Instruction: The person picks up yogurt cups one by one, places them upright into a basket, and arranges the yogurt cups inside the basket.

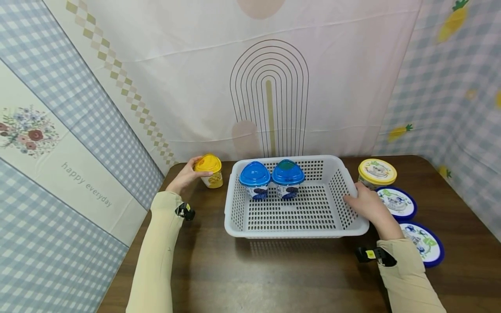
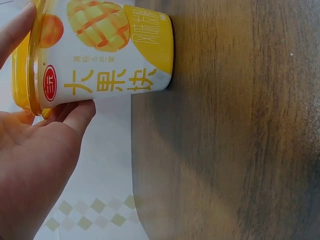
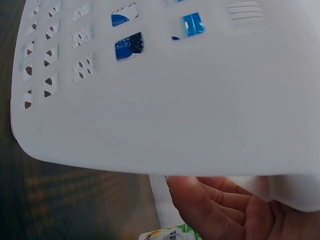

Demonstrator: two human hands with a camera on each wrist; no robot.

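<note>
At the back left of the table, my left hand (image 1: 188,176) grips a yellow-lidded yogurt cup (image 1: 213,179) around its lid and upper side. The left wrist view shows the mango picture on that yogurt cup (image 2: 107,55), with thumb and fingers on opposite sides. My right hand (image 1: 368,203) holds the right rim of a white plastic basket (image 1: 297,234), its thumb over the edge; in the right wrist view the fingers curl beneath the basket's edge. Inside the basket, toward its back left, two blue-lidded yogurt cups (image 1: 255,179) stand upright side by side.
Right of the basket sit a yellow-lidded tub (image 1: 377,170) and two tubs with blue-rimmed white lids (image 1: 397,202), partly behind the right hand and forearm. A printed cloth (image 1: 195,87) hangs behind the brown table (image 1: 250,278).
</note>
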